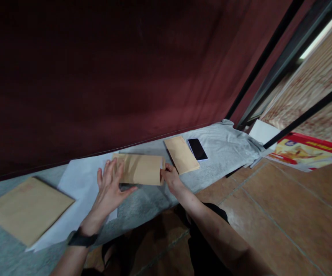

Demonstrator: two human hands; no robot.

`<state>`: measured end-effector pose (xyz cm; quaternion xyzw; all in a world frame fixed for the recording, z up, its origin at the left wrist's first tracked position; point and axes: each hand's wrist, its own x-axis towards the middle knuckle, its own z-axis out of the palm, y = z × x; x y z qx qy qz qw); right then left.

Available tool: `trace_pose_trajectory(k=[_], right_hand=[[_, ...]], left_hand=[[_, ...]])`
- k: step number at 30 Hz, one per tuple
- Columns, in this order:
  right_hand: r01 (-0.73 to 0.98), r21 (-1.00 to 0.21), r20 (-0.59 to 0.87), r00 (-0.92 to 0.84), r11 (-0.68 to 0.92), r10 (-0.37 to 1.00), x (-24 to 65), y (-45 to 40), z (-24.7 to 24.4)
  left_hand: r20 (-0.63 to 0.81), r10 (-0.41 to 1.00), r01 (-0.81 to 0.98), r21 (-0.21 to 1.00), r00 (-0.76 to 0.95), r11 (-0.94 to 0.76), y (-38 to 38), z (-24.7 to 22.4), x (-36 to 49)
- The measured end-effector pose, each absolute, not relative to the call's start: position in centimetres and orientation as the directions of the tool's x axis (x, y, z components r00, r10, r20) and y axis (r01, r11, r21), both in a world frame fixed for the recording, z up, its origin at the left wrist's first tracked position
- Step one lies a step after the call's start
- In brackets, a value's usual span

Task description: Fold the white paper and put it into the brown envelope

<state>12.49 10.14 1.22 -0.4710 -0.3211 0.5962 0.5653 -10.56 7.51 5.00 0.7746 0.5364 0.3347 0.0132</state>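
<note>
A brown paper envelope (141,169) lies crosswise on the grey cloth, with a bit of white showing at its right end. My left hand (110,188) is at the envelope's left end, fingers stretched and spread, a dark band around the wrist. At the opposite end, my right hand (171,179) has its fingers closed around the edge by the opening; the fingertips are partly hidden. White paper sheets (81,178) lie under and behind my left hand. Farther left rests a larger brown envelope (29,211), partly over the sheets.
Right of my right hand lie more brown envelopes (182,154), seemingly stacked, beside a dark-screened phone (198,149). The grey cloth (216,153) covers a narrow surface along a dark red panel (120,76). Black poles (265,57) and a colourful printed box (306,151) are at right, above tiled floor.
</note>
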Motion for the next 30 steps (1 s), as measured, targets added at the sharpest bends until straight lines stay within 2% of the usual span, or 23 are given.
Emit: trace_pose_trajectory(k=[2,3,4,5,6,7,8,10,13,18,25,30], right_hand=[[-0.438,-0.888,-0.22,0.134,-0.142,0.966,12.4,10.2,1.0],[-0.463,-0.875,-0.231,0.149,-0.139,0.961,12.3,10.2,1.0],[-0.479,-0.867,-0.236,0.155,-0.136,0.959,12.1,10.1,0.9],[-0.492,-0.861,-0.237,0.157,-0.132,0.959,11.9,10.0,0.8],[-0.506,-0.853,-0.237,0.16,-0.126,0.958,11.7,9.8,0.7],[-0.519,-0.846,-0.235,0.162,-0.119,0.958,11.3,9.6,0.6],[-0.528,-0.842,-0.232,0.165,-0.113,0.959,11.0,9.3,0.5],[-0.528,-0.841,-0.236,0.164,-0.117,0.958,10.4,8.9,0.4],[-0.511,-0.848,-0.246,0.145,-0.14,0.958,9.8,8.4,0.4],[-0.435,-0.877,-0.256,0.066,-0.203,0.965,10.2,7.9,1.3],[-0.352,-0.887,-0.326,0.025,-0.297,0.945,10.9,7.6,1.8],[-0.366,-0.889,-0.304,0.019,-0.276,0.952,10.9,7.1,1.5]], left_hand=[[0.516,0.847,0.736,0.621,-0.126,-0.27,6.8,5.1,-9.0],[0.45,0.846,0.617,0.762,-0.286,-0.197,6.5,4.9,-8.1],[0.326,0.85,0.434,0.891,-0.415,-0.13,6.2,4.7,-7.1],[0.13,0.88,0.195,0.98,-0.456,-0.044,5.9,4.4,-6.3],[-0.085,0.908,-0.058,0.996,-0.41,0.067,5.6,4.1,-5.4],[-0.274,0.916,-0.267,0.943,-0.293,0.197,5.4,3.8,-4.7],[-0.397,0.903,-0.409,0.86,-0.165,0.304,5.3,3.5,-4.0],[-0.489,0.872,-0.552,0.73,-0.011,0.403,5.3,3.3,-3.0],[-0.512,0.858,-0.624,0.687,-0.05,0.373,5.7,3.3,-2.4],[-0.55,0.832,-0.634,0.671,-0.077,0.385,6.4,3.7,-2.6],[-0.526,0.842,-0.59,0.72,-0.12,0.366,6.6,3.5,-2.9],[-0.504,0.855,-0.522,0.765,-0.12,0.378,6.7,3.2,-3.1]])
